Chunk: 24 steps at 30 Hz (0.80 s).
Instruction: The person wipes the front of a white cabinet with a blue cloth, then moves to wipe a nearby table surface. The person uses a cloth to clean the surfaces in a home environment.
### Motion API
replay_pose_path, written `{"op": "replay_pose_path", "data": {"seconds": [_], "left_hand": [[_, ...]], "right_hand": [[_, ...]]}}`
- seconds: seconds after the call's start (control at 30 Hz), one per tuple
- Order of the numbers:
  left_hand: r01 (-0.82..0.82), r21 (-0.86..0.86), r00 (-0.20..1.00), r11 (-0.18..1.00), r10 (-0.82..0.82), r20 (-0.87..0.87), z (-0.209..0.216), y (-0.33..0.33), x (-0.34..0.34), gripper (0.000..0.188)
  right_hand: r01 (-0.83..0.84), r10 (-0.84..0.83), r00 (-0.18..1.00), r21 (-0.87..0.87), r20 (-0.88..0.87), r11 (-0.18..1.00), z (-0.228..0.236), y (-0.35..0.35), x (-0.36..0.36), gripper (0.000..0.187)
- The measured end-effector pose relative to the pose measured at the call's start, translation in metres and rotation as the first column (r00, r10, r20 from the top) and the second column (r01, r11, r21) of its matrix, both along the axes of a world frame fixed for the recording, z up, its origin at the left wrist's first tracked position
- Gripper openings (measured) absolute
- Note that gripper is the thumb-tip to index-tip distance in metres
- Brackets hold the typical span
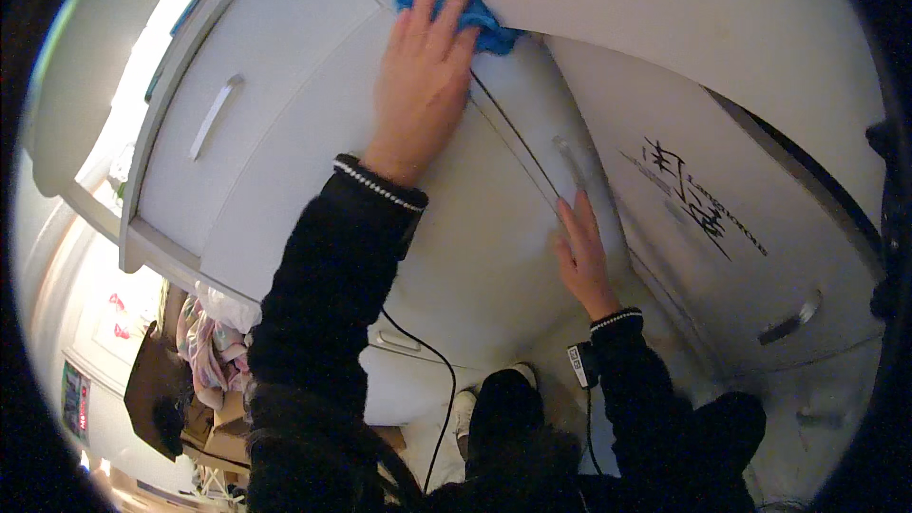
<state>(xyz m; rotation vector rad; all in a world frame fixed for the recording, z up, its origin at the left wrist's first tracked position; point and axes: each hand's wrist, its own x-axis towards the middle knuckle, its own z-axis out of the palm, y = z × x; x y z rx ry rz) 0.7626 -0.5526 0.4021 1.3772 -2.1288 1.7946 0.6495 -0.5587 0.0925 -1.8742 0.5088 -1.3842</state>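
Near the top of the view a crumpled blue cloth (489, 27) lies against the white cabinet. My left hand (423, 85) presses it there, fingers bent over the cloth, which shows past the fingertips and to the right. Lower and to the right, my right hand (584, 252) has its fingers stretched out on the white cabinet door (513, 218), close to the dark gap along its edge. A small pale handle (568, 161) sits just above those fingertips. No object shows in the right hand.
A white panel with dark lettering (693, 190) and a metal handle (793, 318) stands at the right. Another handled door (217, 117) is at the upper left. A black cable (451, 380) hangs low in front; a power strip (579, 366) is by my right sleeve. Boxes and clothes (214, 342) lie lower left.
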Motion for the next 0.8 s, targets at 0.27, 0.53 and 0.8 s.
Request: {"op": "replay_pose_path", "data": {"seconds": [0.27,0.53,0.8], "left_hand": [[-0.236,-0.226,0.972,0.945,0.231,-0.050,0.051,0.093,0.027,0.027],[-0.454,-0.197,0.889,0.869,0.458,-0.027,0.051,0.208,0.054,0.027],[-0.462,-0.170,0.882,0.870,0.471,0.015,0.071,0.218,0.048,0.022]], "right_hand": [[0.013,-0.015,0.999,-0.029,-0.047,1.000,-0.010,0.001,0.005,0.056],[0.007,-0.008,1.000,-0.027,-0.028,1.000,-0.004,0.001,0.004,0.061],[0.044,-0.047,0.998,-0.051,-0.045,0.998,-0.003,0.002,0.005,0.062]]}}
